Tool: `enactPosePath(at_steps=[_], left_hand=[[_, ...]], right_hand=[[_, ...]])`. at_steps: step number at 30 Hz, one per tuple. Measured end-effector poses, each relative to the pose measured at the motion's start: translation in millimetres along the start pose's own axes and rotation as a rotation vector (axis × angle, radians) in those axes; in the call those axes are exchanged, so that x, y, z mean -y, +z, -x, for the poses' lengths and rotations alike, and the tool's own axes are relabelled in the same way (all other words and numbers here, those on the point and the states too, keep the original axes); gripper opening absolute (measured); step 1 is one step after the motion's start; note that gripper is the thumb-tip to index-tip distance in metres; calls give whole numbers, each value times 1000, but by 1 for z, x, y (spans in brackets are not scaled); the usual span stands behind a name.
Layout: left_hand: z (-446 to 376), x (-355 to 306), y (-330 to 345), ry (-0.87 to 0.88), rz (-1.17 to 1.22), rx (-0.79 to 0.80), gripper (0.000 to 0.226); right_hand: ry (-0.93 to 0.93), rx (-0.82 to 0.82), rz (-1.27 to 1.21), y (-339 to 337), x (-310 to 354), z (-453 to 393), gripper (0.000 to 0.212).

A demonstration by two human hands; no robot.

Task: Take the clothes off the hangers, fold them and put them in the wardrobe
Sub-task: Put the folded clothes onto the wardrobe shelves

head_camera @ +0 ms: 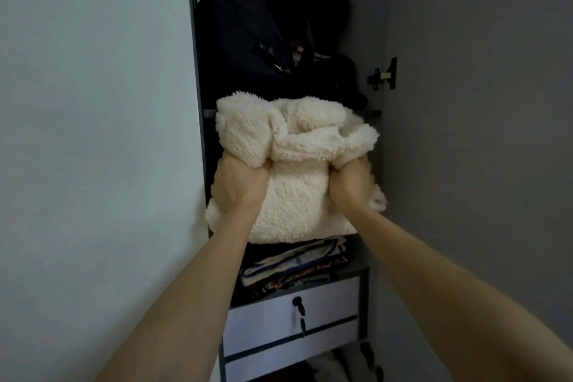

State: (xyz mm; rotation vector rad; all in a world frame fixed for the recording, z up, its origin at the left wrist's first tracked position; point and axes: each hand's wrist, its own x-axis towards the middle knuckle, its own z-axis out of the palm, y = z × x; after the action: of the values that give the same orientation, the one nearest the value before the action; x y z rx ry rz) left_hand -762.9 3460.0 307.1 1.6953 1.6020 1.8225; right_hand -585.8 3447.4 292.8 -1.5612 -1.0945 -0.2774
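bulky cream fleece, two-handed grip

Cream fleece garment; white drawers, dark trim; dark bags.

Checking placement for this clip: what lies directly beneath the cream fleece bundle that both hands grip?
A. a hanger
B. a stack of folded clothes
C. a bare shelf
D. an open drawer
B: the fleece bundle sits above a stack of folded clothes, over the closed drawers.

Bare arms, bare hands

Both forearms are unsleeved; the left hand and right hand wear no gloves.
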Motion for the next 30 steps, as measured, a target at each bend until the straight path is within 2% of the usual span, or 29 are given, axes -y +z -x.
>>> enactPosePath(at_steps=[3, 6, 10, 16, 19, 21, 24, 28, 30], left_hand=[[-7, 6, 14, 8, -52, -50, 66], [-13, 9, 26, 13, -89, -73, 69], [-20, 11, 35, 8, -170, -77, 72], [-21, 12, 41, -18, -254, -64, 71], [-28, 12, 45, -59, -276, -24, 73], [-36, 21, 52, -103, -274, 40, 74], [-48, 45, 62, -177, -257, 162, 83], [-66, 46, 68, -272, -282, 180, 112], [-72, 33, 72, -144, -415, 95, 105]], right_hand=[[5, 17, -95, 20, -4, -12, 48], [-21, 28, -83, 31, -8, -26, 51], [-16, 69, -23, 34, -4, -38, 36], [-16, 144, 43, 37, -6, -49, 35], [-23, 193, 43, 44, -11, -57, 32], [-34, 269, 97, 47, -14, -59, 22], [-59, 318, 171, 55, -20, -60, 20], [-38, 311, 216, 79, -25, -76, 27], [-20, 305, 227, 93, -29, -85, 28]])
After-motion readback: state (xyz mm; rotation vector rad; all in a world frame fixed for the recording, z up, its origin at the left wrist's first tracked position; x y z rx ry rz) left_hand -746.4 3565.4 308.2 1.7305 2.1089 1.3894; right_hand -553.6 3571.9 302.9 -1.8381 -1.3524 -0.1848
